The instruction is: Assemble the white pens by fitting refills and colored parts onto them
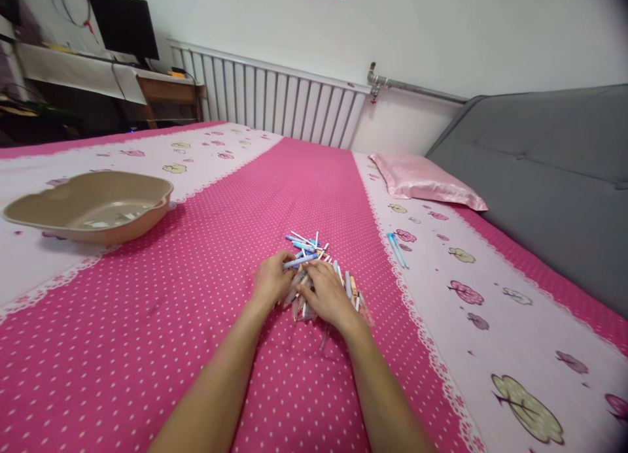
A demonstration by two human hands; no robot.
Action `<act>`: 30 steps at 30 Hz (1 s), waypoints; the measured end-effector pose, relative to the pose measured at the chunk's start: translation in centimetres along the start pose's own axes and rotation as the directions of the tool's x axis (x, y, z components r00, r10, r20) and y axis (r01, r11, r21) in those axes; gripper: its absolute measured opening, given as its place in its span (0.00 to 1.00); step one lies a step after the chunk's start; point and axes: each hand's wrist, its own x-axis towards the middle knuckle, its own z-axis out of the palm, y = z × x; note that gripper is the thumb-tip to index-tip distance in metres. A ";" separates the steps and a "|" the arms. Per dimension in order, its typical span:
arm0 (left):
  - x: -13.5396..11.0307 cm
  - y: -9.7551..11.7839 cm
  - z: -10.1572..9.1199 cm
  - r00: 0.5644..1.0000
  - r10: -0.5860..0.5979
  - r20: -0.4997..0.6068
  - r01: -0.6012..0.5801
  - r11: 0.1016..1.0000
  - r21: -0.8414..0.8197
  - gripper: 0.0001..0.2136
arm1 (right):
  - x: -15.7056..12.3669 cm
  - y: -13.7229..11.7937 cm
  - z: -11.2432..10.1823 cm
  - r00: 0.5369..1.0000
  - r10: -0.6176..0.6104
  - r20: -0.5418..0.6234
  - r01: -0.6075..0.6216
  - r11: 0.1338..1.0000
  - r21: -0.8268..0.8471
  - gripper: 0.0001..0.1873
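Note:
A loose pile of several pens, blue, white and pastel, lies on the pink polka-dot bedsheet in the middle of the bed. My left hand rests at the pile's left side, fingers curled around some pens. My right hand lies over the pile's right side, fingers bent down onto the pens. The two hands almost meet over the heap, and the pens under the palms are hidden. Two light blue pens lie apart to the right, on the paler strip of the sheet.
A beige heart-shaped basin sits on the bed at the left. A pink satin pillow lies at the far right beside a grey padded headboard. A white radiator and a desk with a monitor stand behind.

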 end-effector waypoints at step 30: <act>-2.4 3.8 -3.1 0.967 0.141 0.212 0.057 0.692 -0.719 0.11 | -0.2 -1.7 -4.9 0.875 0.250 -0.413 0.105 0.737 0.668 0.11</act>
